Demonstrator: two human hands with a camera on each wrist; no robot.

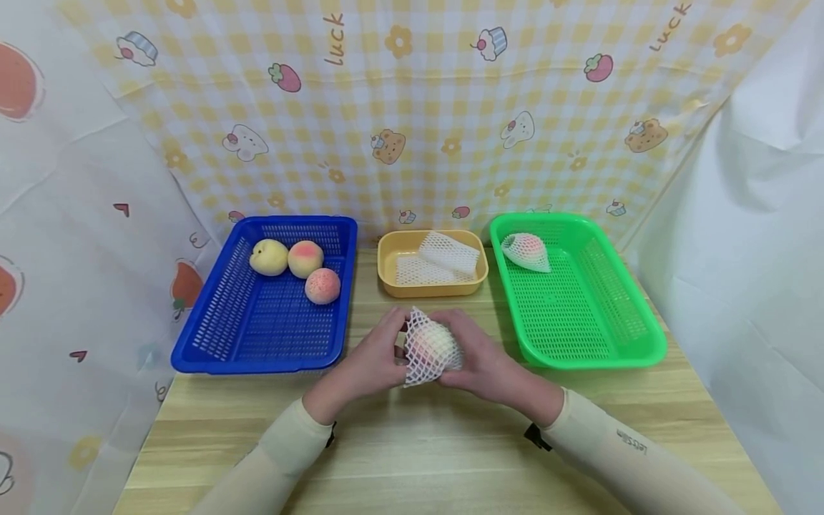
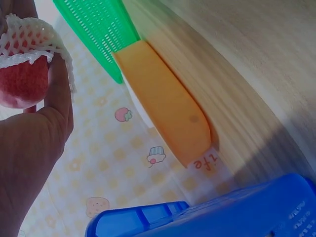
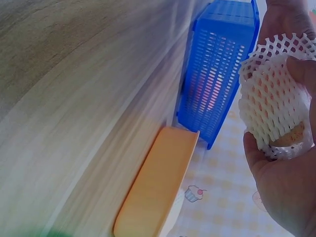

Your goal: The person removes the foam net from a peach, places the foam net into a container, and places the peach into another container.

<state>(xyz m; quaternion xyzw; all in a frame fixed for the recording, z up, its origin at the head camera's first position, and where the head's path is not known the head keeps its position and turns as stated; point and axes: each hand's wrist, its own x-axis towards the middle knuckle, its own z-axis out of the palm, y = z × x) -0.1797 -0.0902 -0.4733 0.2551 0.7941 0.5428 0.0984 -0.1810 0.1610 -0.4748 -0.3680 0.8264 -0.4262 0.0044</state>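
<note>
Checked backdrop cloth [image 1: 418,100]: "luck", printed twice, high left of centre and high right; also, in the left wrist view, apparently "ife". Right sleeve [image 1: 618,445]: small dark lettering, inverted, not clearly legible.

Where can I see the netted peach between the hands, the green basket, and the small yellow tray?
Netted peach [image 1: 433,346]: head view, on its net-covered middle.
Green basket [image 1: 573,311]: head view, on its bare floor.
Yellow tray [image 1: 433,291]: head view, on its front wall.
</note>
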